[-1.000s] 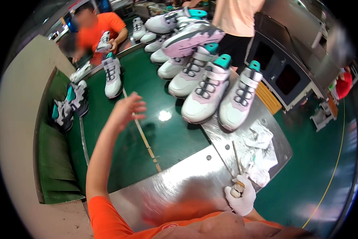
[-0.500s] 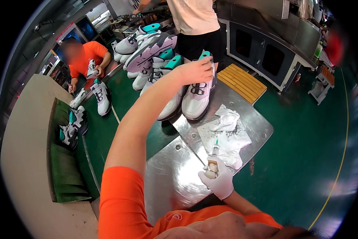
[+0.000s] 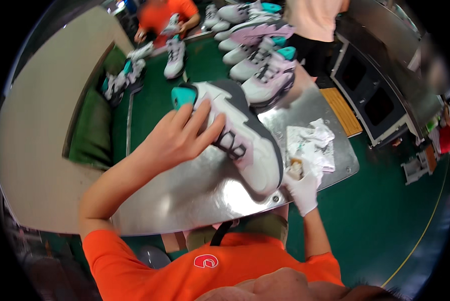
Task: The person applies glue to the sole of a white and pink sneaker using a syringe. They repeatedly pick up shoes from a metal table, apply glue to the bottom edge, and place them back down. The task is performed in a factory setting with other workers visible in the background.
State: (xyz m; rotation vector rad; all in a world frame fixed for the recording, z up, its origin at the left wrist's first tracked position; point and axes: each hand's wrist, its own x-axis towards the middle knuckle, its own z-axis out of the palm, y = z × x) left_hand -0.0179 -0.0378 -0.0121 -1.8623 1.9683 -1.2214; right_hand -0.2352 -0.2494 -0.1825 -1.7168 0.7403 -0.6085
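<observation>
One sneaker (image 3: 245, 135) sits in the middle of the frame, lying tilted on its side on the shiny metal plate (image 3: 185, 195). It is white and pale pink with a dark grey sole, black strap loops and a teal tab at the heel. The bare left hand (image 3: 177, 138) grips it from the left, fingers wrapped over the ankle part. The right hand (image 3: 301, 188), in one white glove, is closed around a small brush or dauber, pressed right at the toe end of the sneaker. Half a second ago the left arm was stretched far out to the row of shoes; now the sneaker has come back with it onto the plate. One crumpled white rag (image 3: 312, 143) lies just right of the sneaker. Behind, near the top, about six more sneakers (image 3: 265, 75) stand in a row on the green belt (image 3: 150, 110). At the upper left, one person in an orange shirt (image 3: 165, 12) holds another shoe, with a few more lying nearby.
</observation>
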